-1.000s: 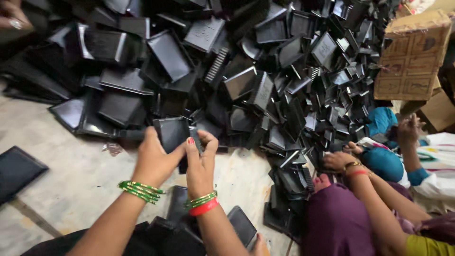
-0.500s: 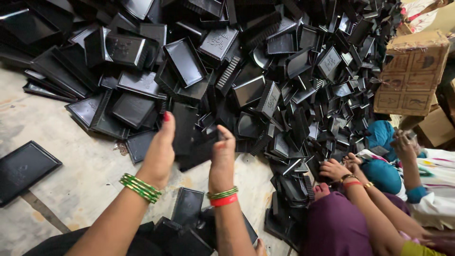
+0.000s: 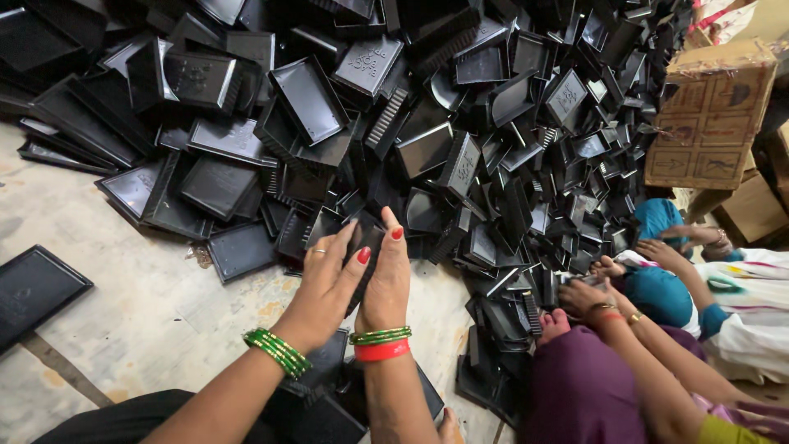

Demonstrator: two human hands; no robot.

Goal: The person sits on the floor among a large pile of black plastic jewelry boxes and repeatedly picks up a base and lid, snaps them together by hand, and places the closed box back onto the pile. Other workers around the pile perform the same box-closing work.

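1. Head view: two own hands reach forward at the near centre. The left hand (image 3: 329,284) and the right hand (image 3: 386,279) stand palm to palm with straight fingers, and they press one black plastic piece (image 3: 364,247) between them. Only a small part of the piece shows between the palms, at the near edge of the pile.
2. The left wrist has a bunch of green bangles (image 3: 278,352). The right wrist has green bangles and one red bangle (image 3: 380,351).
3. The big pile of black trays (image 3: 460,123) fills the far half of the scene; they are too many to count. One single flat tray (image 3: 33,288) lies apart at the left on the floor (image 3: 148,312).
4. At the far right stand cardboard boxes (image 3: 711,123); I cannot tell what is inside.
5. At the right, other persons' hands (image 3: 588,292) touch the pile.
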